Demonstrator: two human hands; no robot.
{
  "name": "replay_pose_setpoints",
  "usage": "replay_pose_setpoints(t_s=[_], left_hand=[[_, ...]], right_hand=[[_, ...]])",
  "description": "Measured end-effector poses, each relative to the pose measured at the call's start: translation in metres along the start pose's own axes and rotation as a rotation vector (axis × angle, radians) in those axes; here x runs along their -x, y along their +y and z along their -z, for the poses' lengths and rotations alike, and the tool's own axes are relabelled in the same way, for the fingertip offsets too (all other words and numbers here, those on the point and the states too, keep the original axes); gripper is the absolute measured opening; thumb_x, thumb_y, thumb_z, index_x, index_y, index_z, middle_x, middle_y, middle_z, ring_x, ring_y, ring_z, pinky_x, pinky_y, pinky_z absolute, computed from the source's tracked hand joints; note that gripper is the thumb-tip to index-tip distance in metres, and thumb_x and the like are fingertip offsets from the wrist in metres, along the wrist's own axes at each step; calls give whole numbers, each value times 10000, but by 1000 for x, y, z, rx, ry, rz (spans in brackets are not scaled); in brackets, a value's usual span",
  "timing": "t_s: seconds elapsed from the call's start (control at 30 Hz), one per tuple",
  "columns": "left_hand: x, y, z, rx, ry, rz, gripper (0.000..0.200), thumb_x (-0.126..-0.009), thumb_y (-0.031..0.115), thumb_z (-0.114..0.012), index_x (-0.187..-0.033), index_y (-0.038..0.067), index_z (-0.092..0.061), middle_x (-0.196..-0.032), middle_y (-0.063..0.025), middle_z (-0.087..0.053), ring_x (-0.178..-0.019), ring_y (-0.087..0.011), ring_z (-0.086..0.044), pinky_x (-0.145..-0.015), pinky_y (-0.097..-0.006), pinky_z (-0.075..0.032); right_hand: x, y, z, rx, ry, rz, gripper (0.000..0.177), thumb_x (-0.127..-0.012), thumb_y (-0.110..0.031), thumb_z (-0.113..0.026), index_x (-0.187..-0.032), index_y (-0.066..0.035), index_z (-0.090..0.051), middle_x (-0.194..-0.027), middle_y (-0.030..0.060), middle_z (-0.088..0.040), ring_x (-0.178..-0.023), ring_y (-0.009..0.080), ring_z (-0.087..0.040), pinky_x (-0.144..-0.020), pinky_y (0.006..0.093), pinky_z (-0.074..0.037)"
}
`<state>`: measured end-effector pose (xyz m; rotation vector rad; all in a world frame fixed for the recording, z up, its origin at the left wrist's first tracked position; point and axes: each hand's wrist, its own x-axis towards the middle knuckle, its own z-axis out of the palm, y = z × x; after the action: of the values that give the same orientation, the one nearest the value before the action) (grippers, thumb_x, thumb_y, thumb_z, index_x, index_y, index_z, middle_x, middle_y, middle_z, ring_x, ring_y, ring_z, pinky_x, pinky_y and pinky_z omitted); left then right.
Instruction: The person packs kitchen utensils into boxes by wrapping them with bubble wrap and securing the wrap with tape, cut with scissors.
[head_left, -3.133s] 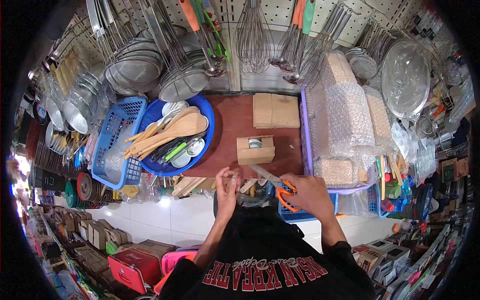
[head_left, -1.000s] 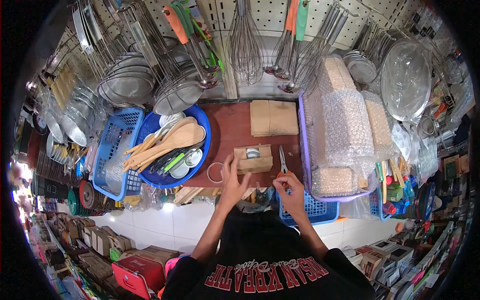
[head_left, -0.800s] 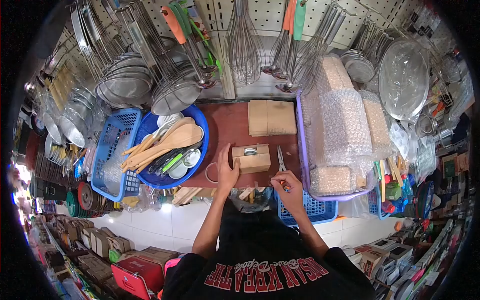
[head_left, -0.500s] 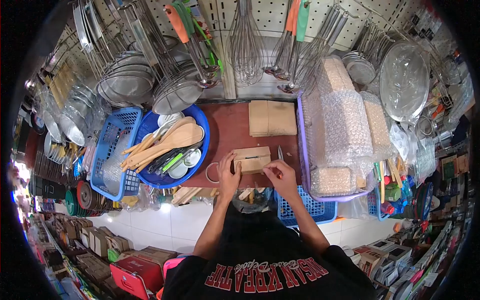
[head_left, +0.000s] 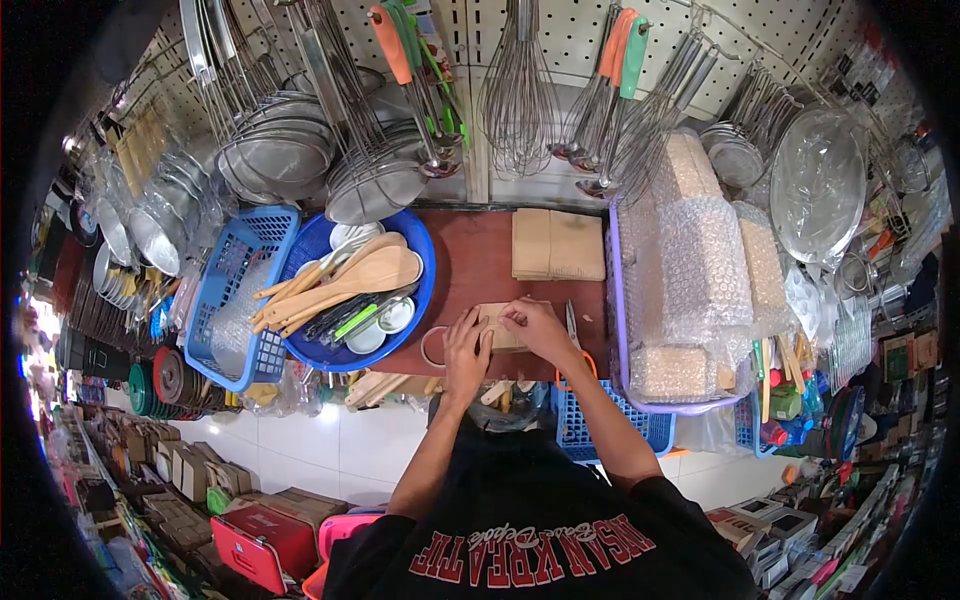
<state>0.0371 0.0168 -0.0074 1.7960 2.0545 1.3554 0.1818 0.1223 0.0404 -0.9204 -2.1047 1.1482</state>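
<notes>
A small brown cardboard box lies on the reddish-brown tabletop in front of me. My left hand grips its left end, fingers along the side and top. Over the middle of the box, my right hand has its fingertips pinched together; whatever is between them is too small to make out. Just right of it lie scissors with orange handles, partly under my right wrist. A roll of tape rests beside my left hand.
Folded cardboard lies behind the box. A blue basin of wooden spoons and a light-blue basket stand left. A purple-rimmed basket of bubble-wrapped packages borders the right. Whisks and strainers hang above.
My right hand has moved from the box's right edge onto its middle, with the fingers pinched. The dark gap on top no longer shows. The scissors' orange handles have come into view.
</notes>
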Motion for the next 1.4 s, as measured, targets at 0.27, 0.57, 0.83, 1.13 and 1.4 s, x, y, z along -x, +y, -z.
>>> replay_pose_setpoints(t_s=[0.27, 0.57, 0.83, 1.13, 1.4], left_hand=[[-1, 0, 3, -27, -45, -25, 249, -948, 121, -602, -1164, 33, -692, -1309, -146, -631, -1274, -342, -539, -1054, -467, -377], [4, -3, -5, 4, -20, -72, 181, -886, 16, -593, -1037, 35, -693, -1317, -170, -598, -1252, -356, -533, -1040, -467, -393], [3, -3, -6, 49, -30, -60, 135, -859, -34, -581, -947, 9, -675, -1310, -194, -588, -1193, -383, -550, -1002, -459, -417], [7, -5, -13, 263, -17, 74, 151, -860, -62, -565, -953, -5, -669, -1312, -213, -571, -1183, -417, -552, -972, -461, -458], [4, 4, -7, 207, 1, 49, 130, -877, -50, -575, -951, 3, -668, -1316, -212, -568, -1136, -420, -588, -922, -459, -500]], right_hand=[[-3, 5, -5, 58, -16, 8, 158, -857, -134, -732, -894, 17, -701, -787, 163, -672, -695, 241, -684, -649, 341, -537], [-3, 6, -7, 108, 10, 15, 158, -850, -161, -730, -870, -5, -713, -792, 150, -673, -716, 259, -679, -665, 349, -528], [-8, 23, -18, 24, 2, -105, 174, -803, -144, -769, -884, -4, -704, -836, 143, -656, -782, 262, -681, -705, 339, -529], [-18, 29, -22, 138, 224, -36, 340, -736, -190, -837, -1000, -44, -679, -935, 142, -658, -919, 314, -668, -774, 399, -529], [-37, 9, -3, 362, -140, -234, 411, -709, -342, -844, -970, -71, -678, -982, 118, -683, -947, 315, -665, -813, 410, -531]])
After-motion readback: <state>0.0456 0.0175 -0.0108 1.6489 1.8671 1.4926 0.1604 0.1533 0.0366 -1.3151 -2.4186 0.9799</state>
